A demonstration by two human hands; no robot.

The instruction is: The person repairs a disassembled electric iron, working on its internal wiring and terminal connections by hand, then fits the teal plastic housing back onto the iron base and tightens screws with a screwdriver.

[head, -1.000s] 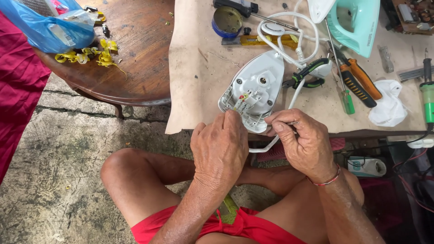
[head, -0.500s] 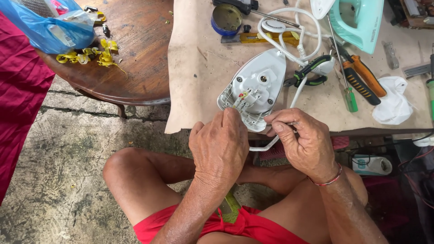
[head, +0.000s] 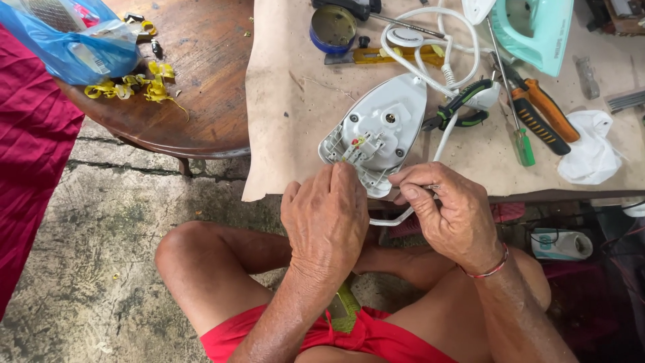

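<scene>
The left hand (head: 327, 216) is seen from the back, its fingers curled down over the near end of the iron base (head: 376, 131); whether anything is gripped beneath them cannot be told. The right hand (head: 449, 212) is closed narrowly, thumb against forefinger, pinching something small just beside the white cord (head: 430, 161) at the table's front edge. What is pinched is hidden by the fingers.

The iron base is laid flat on the workbench (head: 289, 101), which is covered in beige paper, with its pointed end turned away and small terminals exposed at the near end. The white cord is looped behind the base and is run down past the right hand. Green-handled pliers (head: 460, 107) are lying just beside the base. Farther right, orange-handled pliers (head: 544, 114) and a green screwdriver (head: 521, 138) are set near a white cloth (head: 591, 151). A teal iron body (head: 534, 30) is placed at the far edge, and a round tin (head: 332, 28) farther left. On the round wooden table (head: 201, 87) to the left, a blue plastic bag (head: 74, 40) and yellow scraps (head: 144, 84) are found.
</scene>
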